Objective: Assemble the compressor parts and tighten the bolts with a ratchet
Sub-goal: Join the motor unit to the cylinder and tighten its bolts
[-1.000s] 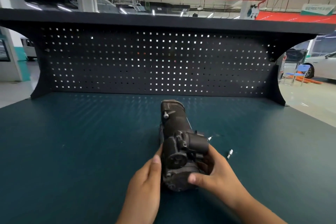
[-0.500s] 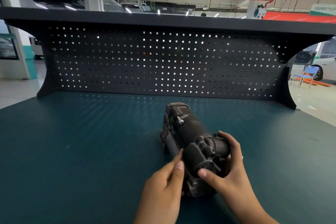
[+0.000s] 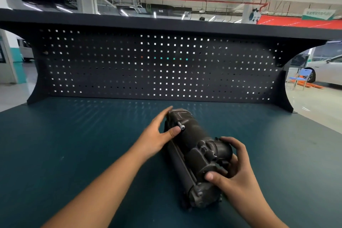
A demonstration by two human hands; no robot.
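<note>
Left hand extended forward, fingers straight; right hand curled, gripping.

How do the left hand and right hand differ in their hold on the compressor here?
The left hand is at the compressor's far end; the right hand is at its near end. The left hand's fingers lie fairly straight; the right hand's fingers curl round it. The left thumb rests by a silver bolt; the right thumb presses the near end. Both touch the compressor.
</note>
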